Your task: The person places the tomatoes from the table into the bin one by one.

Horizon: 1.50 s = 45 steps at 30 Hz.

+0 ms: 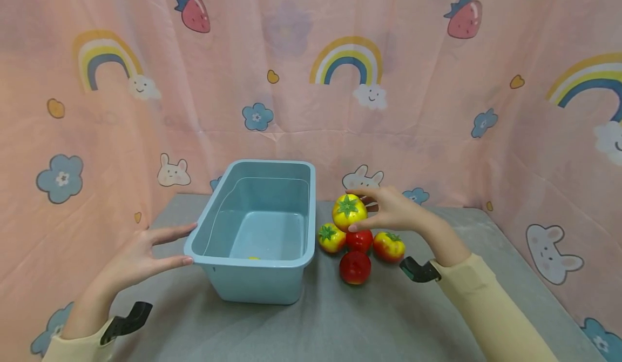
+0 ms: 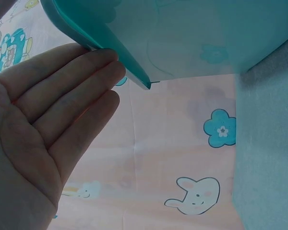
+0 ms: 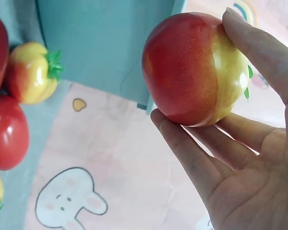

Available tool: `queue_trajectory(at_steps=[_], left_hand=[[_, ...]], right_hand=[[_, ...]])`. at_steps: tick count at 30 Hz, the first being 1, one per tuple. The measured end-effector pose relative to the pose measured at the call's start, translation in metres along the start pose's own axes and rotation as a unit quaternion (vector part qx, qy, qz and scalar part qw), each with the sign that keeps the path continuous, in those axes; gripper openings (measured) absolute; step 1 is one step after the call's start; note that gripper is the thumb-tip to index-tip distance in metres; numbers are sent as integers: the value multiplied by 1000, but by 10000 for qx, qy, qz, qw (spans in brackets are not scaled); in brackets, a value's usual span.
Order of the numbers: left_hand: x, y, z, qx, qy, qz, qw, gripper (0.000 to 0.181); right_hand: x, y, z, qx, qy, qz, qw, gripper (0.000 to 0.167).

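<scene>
My right hand [image 1: 396,209] pinches a yellow-and-red toy tomato [image 1: 344,219] with a green leafy top between thumb and fingers. It is raised above the other fruit, just right of the blue plastic bin [image 1: 252,283]. In the right wrist view the held tomato [image 3: 182,72] shows its red underside. My left hand [image 1: 131,256] touches the bin's left rim with straight fingers; the left wrist view shows the fingers [image 2: 86,86] flat against that rim. Inside the bin, a sliver of a yellow thing [image 1: 254,258] peeks over the front rim, mostly hidden.
Under the held tomato lie a yellow-red tomato [image 1: 331,239], a red fruit [image 1: 359,241], another red fruit [image 1: 355,268] and a second yellow-red tomato [image 1: 389,247], clustered on the grey-covered table [image 1: 389,319]. A pink patterned curtain [image 1: 311,135] surrounds the table's back and sides.
</scene>
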State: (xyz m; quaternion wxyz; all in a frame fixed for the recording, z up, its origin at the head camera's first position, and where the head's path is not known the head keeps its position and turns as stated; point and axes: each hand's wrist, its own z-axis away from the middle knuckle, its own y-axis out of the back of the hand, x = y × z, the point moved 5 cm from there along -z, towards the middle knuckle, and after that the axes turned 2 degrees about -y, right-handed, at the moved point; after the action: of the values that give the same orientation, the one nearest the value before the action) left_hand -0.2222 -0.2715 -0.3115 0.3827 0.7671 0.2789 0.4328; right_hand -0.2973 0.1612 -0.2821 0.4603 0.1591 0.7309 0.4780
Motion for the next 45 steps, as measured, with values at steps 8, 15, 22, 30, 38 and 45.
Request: queue_trajectory(at_steps=[8,15,22,30,38,45], left_hand=[[0,-1,-1,18,-69,1,10000,59],[0,-1,-1,15,-32,36,10000,60],[-1,-2,0,22,-52,46,10000,59],[-2,-3,0,-8,-48,123,9999,59],[-4,-4,0,-9,-95,136,9999,59],[-3,-2,-1,22,-85,84,9999,59]], right_hand=[[-13,5,-8,14,230,-40,9997,73],[-21,8,-14,-106,157,-4,9998,75],[-31,10,-20,-222,186,54,9996,74],[-42,10,-28,-325,280,40,9991,71],[-54,10,-36,-305,418,151,9985,69],[-64,12,-44,-328,542,197,9978,69]])
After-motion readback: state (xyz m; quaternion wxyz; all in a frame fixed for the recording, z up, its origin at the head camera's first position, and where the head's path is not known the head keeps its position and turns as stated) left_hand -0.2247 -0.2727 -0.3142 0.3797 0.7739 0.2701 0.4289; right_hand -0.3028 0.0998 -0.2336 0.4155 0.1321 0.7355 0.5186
